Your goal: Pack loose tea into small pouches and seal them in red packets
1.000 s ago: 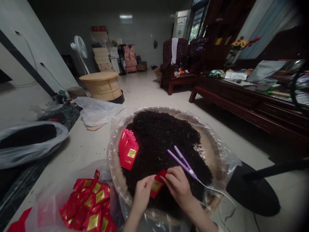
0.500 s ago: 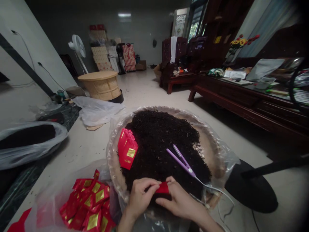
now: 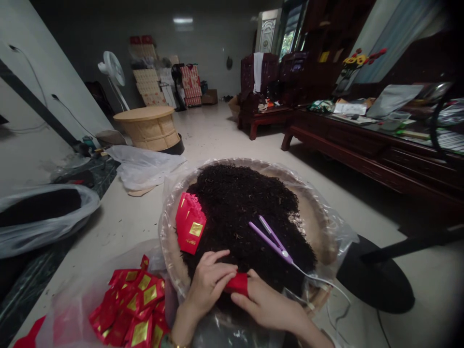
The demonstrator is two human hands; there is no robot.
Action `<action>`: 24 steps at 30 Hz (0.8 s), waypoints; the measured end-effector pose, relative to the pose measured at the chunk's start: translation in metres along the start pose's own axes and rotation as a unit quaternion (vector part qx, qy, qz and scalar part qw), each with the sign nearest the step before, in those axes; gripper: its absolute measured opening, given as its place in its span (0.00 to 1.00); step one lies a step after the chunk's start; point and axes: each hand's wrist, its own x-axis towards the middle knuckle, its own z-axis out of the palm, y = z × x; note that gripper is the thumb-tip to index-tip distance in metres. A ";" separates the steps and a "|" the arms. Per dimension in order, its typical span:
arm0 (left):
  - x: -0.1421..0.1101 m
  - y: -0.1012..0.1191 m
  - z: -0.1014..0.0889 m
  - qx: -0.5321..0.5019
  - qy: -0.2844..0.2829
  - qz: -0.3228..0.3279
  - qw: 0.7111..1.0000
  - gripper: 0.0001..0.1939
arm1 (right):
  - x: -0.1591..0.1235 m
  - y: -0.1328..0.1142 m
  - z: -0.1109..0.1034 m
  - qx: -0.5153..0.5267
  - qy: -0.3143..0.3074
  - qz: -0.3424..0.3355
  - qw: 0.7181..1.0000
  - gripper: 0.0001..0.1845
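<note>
Red packet (image 3: 238, 285) at 6 o'clock of round tray (image 3: 318, 223), over dark leaves (image 3: 232, 208). Right hand (image 3: 266, 298) half-curled round packet's right end, thumb on near side. Left hand (image 3: 210, 280) pinches packet's left edge, outer fingers fanned. Judged best: light, even grip, packet level, over leaves to catch spills. Purple clamp tool (image 3: 279, 248) toward 3 o'clock; keep knuckles clear.

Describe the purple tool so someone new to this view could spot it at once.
Find the big round basket, lined with clear plastic, in the lower middle. On the right part of its dark heap, just beyond the right hand, lies the purple tool. Its slim arms open in a V, with a white cord at the joined end; the packets nearby are red and gold.
</note>
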 end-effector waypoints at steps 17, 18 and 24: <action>-0.021 0.002 0.049 0.168 0.074 -0.032 0.982 0.30 | 0.020 0.018 0.015 0.136 0.058 0.049 0.988 0.39; -0.022 0.000 0.049 0.158 0.078 -0.033 0.984 0.30 | 0.021 0.017 0.014 0.160 0.068 0.046 0.984 0.39; -0.026 -0.016 0.041 0.110 0.123 -0.108 0.980 0.33 | 0.005 0.039 0.005 0.227 0.253 0.038 0.939 0.32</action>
